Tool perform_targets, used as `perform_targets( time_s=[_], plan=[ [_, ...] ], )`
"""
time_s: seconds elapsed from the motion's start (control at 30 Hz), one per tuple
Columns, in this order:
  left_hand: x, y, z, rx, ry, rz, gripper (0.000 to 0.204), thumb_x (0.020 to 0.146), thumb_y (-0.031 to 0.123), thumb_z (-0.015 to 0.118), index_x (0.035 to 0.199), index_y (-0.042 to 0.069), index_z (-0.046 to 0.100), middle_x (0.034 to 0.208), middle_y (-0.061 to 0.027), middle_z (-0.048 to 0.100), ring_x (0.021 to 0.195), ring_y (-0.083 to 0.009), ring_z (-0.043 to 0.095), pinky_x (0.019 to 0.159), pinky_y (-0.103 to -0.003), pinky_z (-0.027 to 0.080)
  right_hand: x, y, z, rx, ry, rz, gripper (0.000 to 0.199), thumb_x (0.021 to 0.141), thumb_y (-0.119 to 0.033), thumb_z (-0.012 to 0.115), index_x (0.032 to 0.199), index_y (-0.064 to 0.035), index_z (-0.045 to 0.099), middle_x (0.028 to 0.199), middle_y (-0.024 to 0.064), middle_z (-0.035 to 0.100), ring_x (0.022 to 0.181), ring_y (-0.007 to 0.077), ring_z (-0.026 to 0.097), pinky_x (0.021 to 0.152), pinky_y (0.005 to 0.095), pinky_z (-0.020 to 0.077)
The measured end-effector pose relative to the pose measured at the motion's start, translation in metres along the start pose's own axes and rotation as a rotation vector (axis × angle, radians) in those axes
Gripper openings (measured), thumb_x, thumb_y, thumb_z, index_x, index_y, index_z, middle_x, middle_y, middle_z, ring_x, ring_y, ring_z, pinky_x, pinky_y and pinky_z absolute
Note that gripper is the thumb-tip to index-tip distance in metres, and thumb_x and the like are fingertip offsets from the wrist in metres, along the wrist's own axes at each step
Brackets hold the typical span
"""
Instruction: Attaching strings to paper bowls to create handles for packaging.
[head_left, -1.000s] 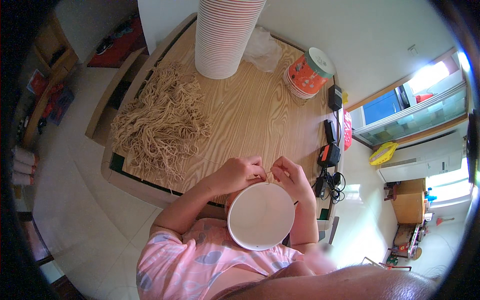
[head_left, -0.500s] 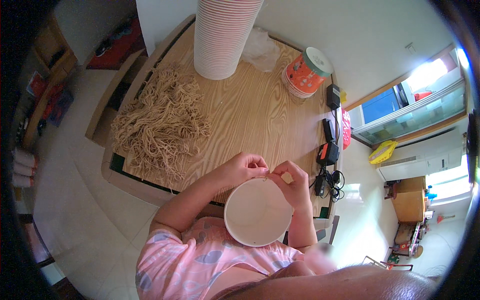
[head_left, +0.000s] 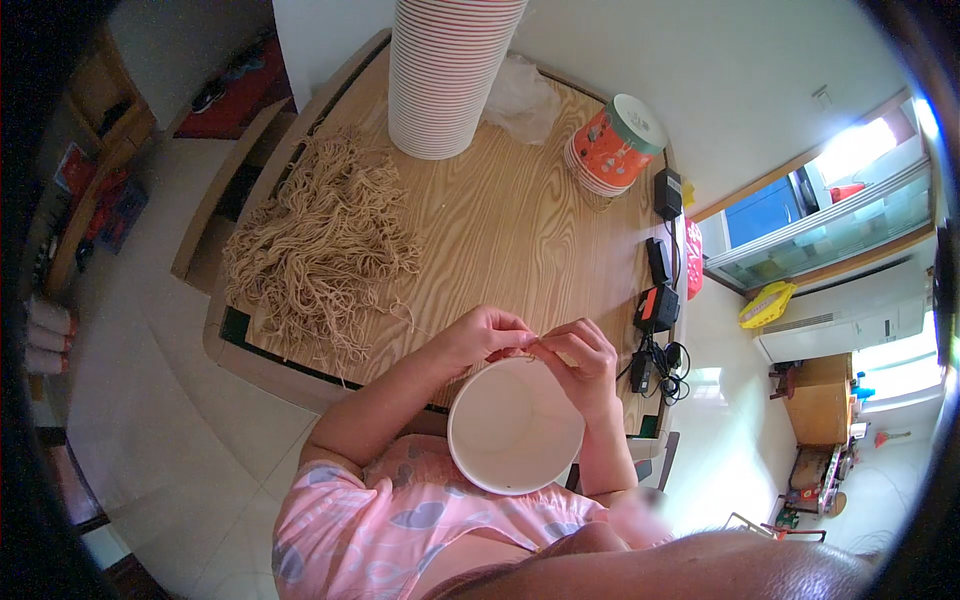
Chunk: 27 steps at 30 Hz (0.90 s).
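The left hand (head_left: 488,333) and the right hand (head_left: 585,358) met at the far rim of a white tub (head_left: 515,430), thumbs and fingers pinched together over a bit of thin tan string (head_left: 531,359); the fingertips of the two hands touched or nearly did, and the exact crossing of the string between them was too small to tell. The tub leaned against the front of a pink shirt (head_left: 400,505) at the table's near edge, its mouth tilted up and its white inside showing; both hands were at its rim, the right one also passing close along its right side.

On the wood-grain table (head_left: 500,230), a tangled heap of string (head_left: 320,245) lay to the left, a loose strand (head_left: 408,318) curling from it toward the left forearm; a tall stack of white tubs (head_left: 445,80) stood beyond the heap, with a crumpled clear bag (head_left: 525,100) just to its right; farther right stood a short stack of orange tubs (head_left: 612,145), upside down; along the right edge lay black adapters (head_left: 657,308) and a tangle of cables (head_left: 672,375).
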<state>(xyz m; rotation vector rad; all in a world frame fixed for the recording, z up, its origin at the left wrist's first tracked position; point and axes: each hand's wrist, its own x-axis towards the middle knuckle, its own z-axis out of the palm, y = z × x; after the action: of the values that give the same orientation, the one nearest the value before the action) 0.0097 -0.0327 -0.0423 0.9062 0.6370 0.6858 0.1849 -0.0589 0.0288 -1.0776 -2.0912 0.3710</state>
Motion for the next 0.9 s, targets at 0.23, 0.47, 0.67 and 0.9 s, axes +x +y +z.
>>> perform_targets(
  time_s=[0.23,0.47,0.67,0.9],
  plan=[
    [-0.007,0.006,0.001,-0.100,0.002,-0.036,0.021,0.084,0.024,0.064,0.085,0.004,0.067,0.064,0.0038,0.056,0.056,-0.0046,0.047,0.051,-0.019,0.036,0.003,-0.007,-0.007,-0.050,-0.080,-0.030,0.013,0.067,-0.006,0.075,0.078,-0.0035,0.067,0.079,0.0075,0.065,0.072,0.0219,0.061,0.063,0.0314,0.0488],
    [-0.016,0.003,0.000,-0.279,0.055,-0.022,0.022,0.084,0.020,0.064,0.092,0.000,0.067,0.075,-0.0011,0.063,0.061,-0.0050,0.052,0.055,-0.019,0.040,-0.005,-0.015,-0.015,-0.053,-0.211,0.059,0.024,0.077,-0.004,0.066,0.100,-0.0042,0.067,0.099,0.0124,0.064,0.089,0.0290,0.062,0.076,0.0358,0.0492],
    [-0.016,0.001,-0.003,-0.256,-0.009,0.009,0.018,0.084,0.009,0.062,0.098,-0.001,0.067,0.088,-0.0053,0.067,0.073,-0.0080,0.060,0.064,-0.019,0.047,-0.012,-0.013,-0.016,-0.062,-0.275,0.091,0.030,0.078,-0.004,0.064,0.108,-0.0071,0.066,0.103,0.0132,0.063,0.092,0.0292,0.061,0.080,0.0365,0.0477],
    [-0.012,-0.004,-0.005,-0.191,0.013,0.024,0.013,0.082,0.007,0.066,0.093,0.001,0.068,0.086,-0.0064,0.068,0.075,-0.0099,0.062,0.068,-0.022,0.049,-0.013,-0.011,-0.016,-0.062,-0.306,0.053,0.031,0.080,-0.006,0.063,0.111,-0.0085,0.065,0.104,0.0132,0.063,0.091,0.0291,0.061,0.080,0.0365,0.0475]
  ],
)
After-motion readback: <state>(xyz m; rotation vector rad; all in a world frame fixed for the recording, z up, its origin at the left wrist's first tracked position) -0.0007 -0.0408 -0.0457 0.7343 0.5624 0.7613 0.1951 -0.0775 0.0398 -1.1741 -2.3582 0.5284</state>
